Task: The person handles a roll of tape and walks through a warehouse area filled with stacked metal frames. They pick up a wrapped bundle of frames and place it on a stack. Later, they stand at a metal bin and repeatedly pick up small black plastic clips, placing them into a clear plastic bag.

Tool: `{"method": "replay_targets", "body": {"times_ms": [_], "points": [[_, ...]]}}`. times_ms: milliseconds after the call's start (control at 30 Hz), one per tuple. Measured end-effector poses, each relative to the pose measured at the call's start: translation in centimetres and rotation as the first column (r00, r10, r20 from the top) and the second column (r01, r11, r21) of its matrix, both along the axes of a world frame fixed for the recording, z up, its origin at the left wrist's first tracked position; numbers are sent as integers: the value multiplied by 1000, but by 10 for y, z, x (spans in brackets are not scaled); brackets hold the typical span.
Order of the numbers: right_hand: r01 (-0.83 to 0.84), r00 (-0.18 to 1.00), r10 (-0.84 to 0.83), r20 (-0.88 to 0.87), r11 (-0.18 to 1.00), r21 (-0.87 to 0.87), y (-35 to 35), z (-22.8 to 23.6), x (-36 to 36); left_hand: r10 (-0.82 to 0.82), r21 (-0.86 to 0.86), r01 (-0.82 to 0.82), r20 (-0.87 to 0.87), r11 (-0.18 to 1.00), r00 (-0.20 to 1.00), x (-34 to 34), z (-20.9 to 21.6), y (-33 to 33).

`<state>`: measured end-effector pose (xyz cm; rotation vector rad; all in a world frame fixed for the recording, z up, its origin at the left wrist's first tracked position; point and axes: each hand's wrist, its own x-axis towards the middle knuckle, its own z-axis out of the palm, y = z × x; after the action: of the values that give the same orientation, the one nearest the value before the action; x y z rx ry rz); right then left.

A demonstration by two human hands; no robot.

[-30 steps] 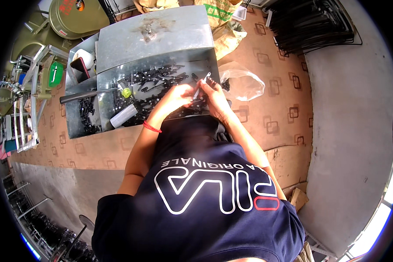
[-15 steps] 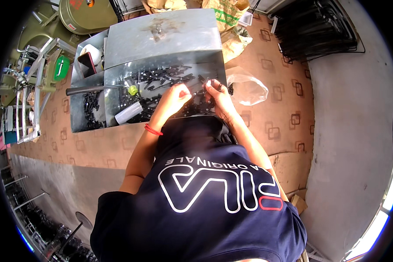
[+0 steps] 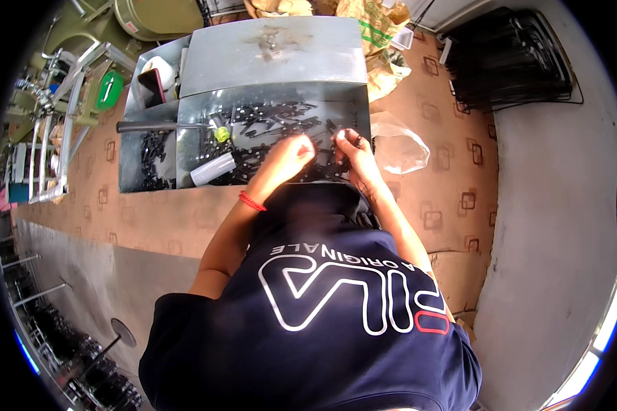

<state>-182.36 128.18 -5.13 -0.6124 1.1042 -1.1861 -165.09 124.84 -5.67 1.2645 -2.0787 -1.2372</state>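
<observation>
Over the front of a grey metal parts tray (image 3: 206, 179), both of my hands work close together. My left hand (image 3: 295, 155) is closed, its fingers curled in a pinch; what they hold, if anything, is hidden. Just to its right, my right hand (image 3: 354, 152) has thumb and fingers bent together, with something small and dark at the fingertips that is too small to name. Beneath and around them lie many small black parts (image 3: 281, 113), thin and elongated. A clear plastic roll (image 3: 213, 169) and a yellow-green piece (image 3: 221, 134) sit left of my left hand.
A long dark-handled rod (image 3: 147, 127) rests across the tray's divider. The left compartments hold a phone (image 3: 152, 86), a white roll (image 3: 159, 71) and more black parts (image 3: 155, 157). A clear plastic bag (image 3: 399, 147) lies right of the tray; paper sacks (image 3: 384, 68) stand behind it.
The view has turned slightly, so the tray and both hands appear farther right. The fingers of my right hand have shifted a little. Both hands stay over the parts.
</observation>
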Motion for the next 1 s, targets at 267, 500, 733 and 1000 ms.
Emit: {"method": "replay_targets", "body": {"times_ms": [267, 500, 733, 1000], "points": [[-34, 999, 34, 40, 999, -18, 1, 0, -3, -50, -14, 49, -74, 999, 996, -30, 5, 9], [12, 1000, -12, 11, 999, -31, 1, 0, -3, 56, 86, -45, -124, 995, 991, -30, -10, 3], [0, 1000, 0, 18, 1000, -21, 1, -5, -4, 171, 122, -150, -188, 981, 967, -15, -21, -4], [46, 998, -46, 32, 999, -23, 1, -7, -3, -42, 129, 63, -162, 990, 986, -26, -5, 7]]}}
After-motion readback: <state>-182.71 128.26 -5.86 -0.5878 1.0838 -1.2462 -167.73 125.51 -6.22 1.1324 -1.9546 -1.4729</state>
